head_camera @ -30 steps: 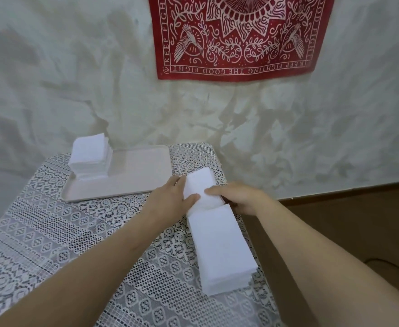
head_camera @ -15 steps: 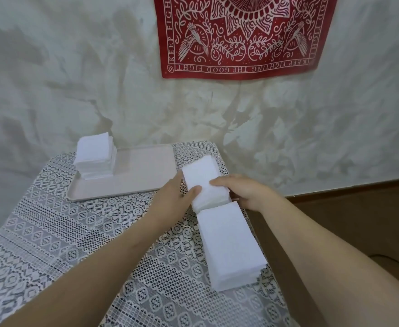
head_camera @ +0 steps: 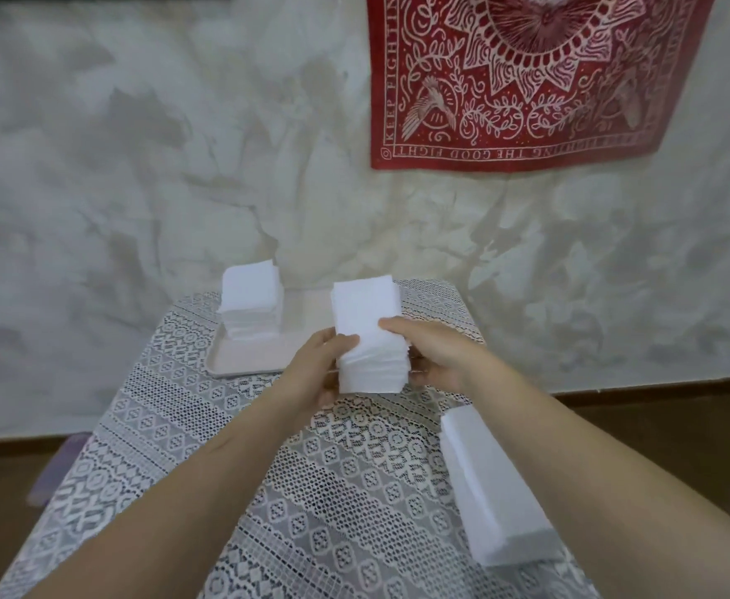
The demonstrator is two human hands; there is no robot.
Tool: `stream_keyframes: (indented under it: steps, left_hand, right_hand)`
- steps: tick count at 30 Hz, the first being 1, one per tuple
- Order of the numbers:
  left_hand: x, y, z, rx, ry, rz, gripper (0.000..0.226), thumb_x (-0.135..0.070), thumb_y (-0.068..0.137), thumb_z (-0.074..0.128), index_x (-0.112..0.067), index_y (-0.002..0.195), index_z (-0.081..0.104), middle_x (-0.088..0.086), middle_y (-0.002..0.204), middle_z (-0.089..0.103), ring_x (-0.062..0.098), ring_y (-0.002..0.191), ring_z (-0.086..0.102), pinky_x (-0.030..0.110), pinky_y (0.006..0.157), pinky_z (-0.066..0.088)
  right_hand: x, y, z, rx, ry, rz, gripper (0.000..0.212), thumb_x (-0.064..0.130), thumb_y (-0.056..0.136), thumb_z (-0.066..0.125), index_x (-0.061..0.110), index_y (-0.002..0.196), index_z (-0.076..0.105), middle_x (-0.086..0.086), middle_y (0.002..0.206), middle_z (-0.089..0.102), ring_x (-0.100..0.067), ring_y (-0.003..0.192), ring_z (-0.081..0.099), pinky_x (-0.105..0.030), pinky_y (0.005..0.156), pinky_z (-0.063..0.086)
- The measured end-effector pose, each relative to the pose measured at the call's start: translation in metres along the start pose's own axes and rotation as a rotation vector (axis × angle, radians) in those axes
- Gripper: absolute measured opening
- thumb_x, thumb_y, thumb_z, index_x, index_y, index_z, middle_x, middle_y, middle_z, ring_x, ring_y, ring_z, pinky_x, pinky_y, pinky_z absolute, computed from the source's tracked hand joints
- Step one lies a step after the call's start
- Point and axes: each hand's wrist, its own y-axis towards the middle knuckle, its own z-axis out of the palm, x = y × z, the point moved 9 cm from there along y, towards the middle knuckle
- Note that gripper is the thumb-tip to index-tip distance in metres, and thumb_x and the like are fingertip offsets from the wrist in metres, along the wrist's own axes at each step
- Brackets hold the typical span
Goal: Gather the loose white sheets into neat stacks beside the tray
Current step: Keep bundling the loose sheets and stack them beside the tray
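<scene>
Head view shows left hand point(head_camera: 311, 373) and right hand point(head_camera: 438, 356) clasping a bundle of white sheets point(head_camera: 365, 317) mid-frame above the worktop point(head_camera: 224, 490); best squeeze evenly, square its edges, then lower it flat beside the tray point(head_camera: 242, 367).

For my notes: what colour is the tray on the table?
The tray is pale pink, best seen in the head view.

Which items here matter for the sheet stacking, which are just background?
Job: white sheet bundle, gripped by left hand and right hand; long white sheet pile; square white sheet stack; pale pink rectangular tray.
Background: red patterned wall cloth; white lace tablecloth.
</scene>
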Motion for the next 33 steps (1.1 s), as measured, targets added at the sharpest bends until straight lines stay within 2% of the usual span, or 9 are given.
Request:
stream_keyframes:
  steps: [3,7,10,12,15,20,25,27,33]
  left_hand:
    - [-0.007,0.004,-0.034,-0.061,-0.007,0.007,0.037,-0.028,0.104,0.062,-0.014,0.138,0.054,0.011,0.128,0.067,0.028,0.104,0.068,0.028,0.066,0.059]
    - [-0.016,0.011,-0.068,-0.111,0.050,0.015,0.033,-0.031,0.105,0.061,-0.014,0.134,0.057,0.009,0.125,0.066,0.027,0.100,0.067,0.027,0.063,0.056]
    - [-0.022,0.026,-0.090,-0.189,0.164,0.055,0.025,-0.041,0.104,0.061,-0.021,0.118,0.067,0.007,0.120,0.070,0.031,0.104,0.068,0.034,0.072,0.055]
    - [-0.027,0.034,-0.101,-0.216,0.237,0.066,0.024,-0.042,0.105,0.060,-0.022,0.111,0.070,0.005,0.114,0.072,0.029,0.102,0.068,0.038,0.080,0.054]
    - [-0.029,0.043,-0.107,-0.206,0.246,0.040,0.022,-0.036,0.107,0.057,-0.017,0.108,0.067,0.001,0.105,0.070,0.017,0.090,0.065,0.025,0.066,0.053]
    - [-0.027,0.066,-0.119,-0.197,0.306,0.038,0.019,-0.031,0.107,0.057,-0.018,0.100,0.069,0.004,0.104,0.073,0.018,0.087,0.066,0.026,0.065,0.047]
    - [-0.030,0.074,-0.127,-0.285,0.437,0.118,0.024,-0.032,0.104,0.061,-0.016,0.092,0.073,-0.004,0.069,0.059,0.015,0.063,0.049,0.029,0.055,0.034]
    - [-0.030,0.073,-0.131,-0.305,0.480,0.127,0.027,-0.031,0.103,0.061,-0.019,0.080,0.068,-0.003,0.065,0.057,0.016,0.061,0.049,0.030,0.057,0.034]
    - [-0.036,0.063,-0.130,-0.248,0.578,0.147,0.032,-0.043,0.107,0.056,-0.020,0.091,0.072,-0.004,0.073,0.066,0.016,0.067,0.057,0.031,0.066,0.045]
  right_hand:
    - [0.001,0.011,0.030,0.075,-0.041,0.021,0.039,0.037,0.094,0.070,0.012,0.124,0.063,-0.010,0.109,0.066,-0.028,0.100,0.066,-0.041,0.081,0.063]
    - [0.007,0.033,0.059,0.049,-0.012,-0.029,0.020,0.021,0.097,0.067,0.010,0.114,0.062,-0.013,0.112,0.066,-0.031,0.110,0.066,-0.049,0.100,0.056]
    - [0.011,0.052,0.074,-0.006,-0.020,-0.051,0.014,0.019,0.097,0.065,0.009,0.107,0.064,-0.014,0.112,0.069,-0.029,0.105,0.068,-0.044,0.093,0.060]
    - [0.013,0.062,0.081,-0.025,-0.028,-0.048,0.012,0.018,0.097,0.065,0.010,0.105,0.063,-0.012,0.107,0.068,-0.025,0.096,0.067,-0.034,0.075,0.063]
    - [0.016,0.076,0.086,-0.041,-0.049,-0.050,0.016,0.017,0.097,0.064,0.008,0.110,0.063,-0.012,0.108,0.068,-0.023,0.093,0.066,-0.029,0.065,0.060]
    - [0.019,0.099,0.088,-0.068,-0.069,-0.053,0.026,0.013,0.097,0.062,0.000,0.120,0.063,-0.016,0.118,0.069,-0.027,0.101,0.068,-0.038,0.081,0.064]
    - [0.014,0.117,0.089,-0.110,-0.092,-0.047,0.026,0.016,0.096,0.064,-0.001,0.115,0.064,-0.019,0.117,0.069,-0.031,0.105,0.069,-0.048,0.087,0.062]
    - [0.013,0.120,0.090,-0.129,-0.163,-0.073,0.026,0.021,0.095,0.065,0.002,0.112,0.066,-0.016,0.114,0.070,-0.031,0.104,0.071,-0.048,0.086,0.063]
    - [0.021,0.110,0.087,-0.185,-0.429,-0.128,0.040,0.052,0.092,0.059,0.015,0.105,0.068,-0.004,0.101,0.073,-0.023,0.095,0.071,-0.051,0.094,0.058]
